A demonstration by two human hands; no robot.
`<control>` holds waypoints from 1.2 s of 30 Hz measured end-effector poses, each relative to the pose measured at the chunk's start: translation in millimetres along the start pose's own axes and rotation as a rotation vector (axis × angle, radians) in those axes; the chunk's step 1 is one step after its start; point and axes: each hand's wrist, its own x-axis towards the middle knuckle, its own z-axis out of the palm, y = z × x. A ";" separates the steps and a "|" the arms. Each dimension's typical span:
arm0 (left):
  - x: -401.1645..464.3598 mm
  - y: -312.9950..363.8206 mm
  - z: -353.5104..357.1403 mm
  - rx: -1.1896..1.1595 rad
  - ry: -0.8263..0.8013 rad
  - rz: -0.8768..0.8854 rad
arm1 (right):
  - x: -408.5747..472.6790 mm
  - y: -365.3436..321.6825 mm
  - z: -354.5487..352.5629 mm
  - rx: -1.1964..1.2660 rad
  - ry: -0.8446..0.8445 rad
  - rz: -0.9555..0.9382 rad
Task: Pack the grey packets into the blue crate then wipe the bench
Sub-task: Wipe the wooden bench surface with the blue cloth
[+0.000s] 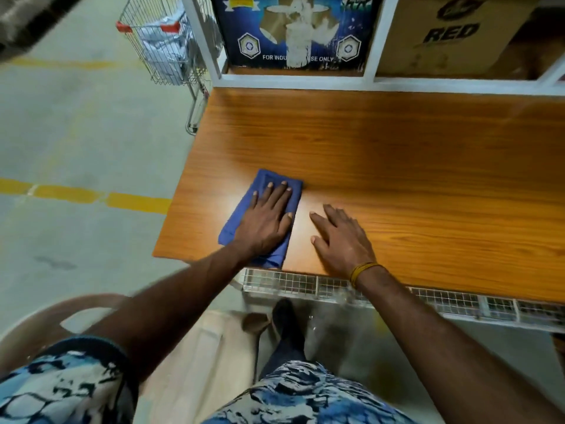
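head view: left hand (pixel 269 217) flat on blue cloth (pixel 241 223), right hand (pixel 341 240) apparently flat on bench (pixel 428 179), fingers straight.

warehouse | cartons (pixel 452 35) on racking | floor lines (pixel 91 195) | trolley (pixel 166 47)

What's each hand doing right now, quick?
Left hand: open, fingers straight, pressing the blue cloth flat on the bench.
Right hand: open, resting on the bench, holding nothing.

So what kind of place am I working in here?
Probably a warehouse or packing area: painted yellow floor lines, a wire trolley holding grey packets, and cartons shelved behind the wooden bench.
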 end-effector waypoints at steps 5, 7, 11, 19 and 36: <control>-32.4 59.0 11.6 -0.060 0.090 -0.252 | -32.5 17.4 5.5 0.005 0.024 0.027; -35.6 73.4 12.1 -0.057 0.124 -0.319 | -37.9 22.1 4.2 0.015 0.030 0.034; -31.0 81.8 12.9 -0.061 0.131 -0.389 | -37.8 27.5 -0.4 0.016 0.017 0.033; -2.6 71.5 16.6 -0.087 0.131 -0.463 | -7.1 19.3 -4.1 -0.022 0.055 0.049; 199.2 -17.6 -8.0 -0.083 0.168 -0.382 | 98.8 24.4 -32.5 -0.057 0.005 0.098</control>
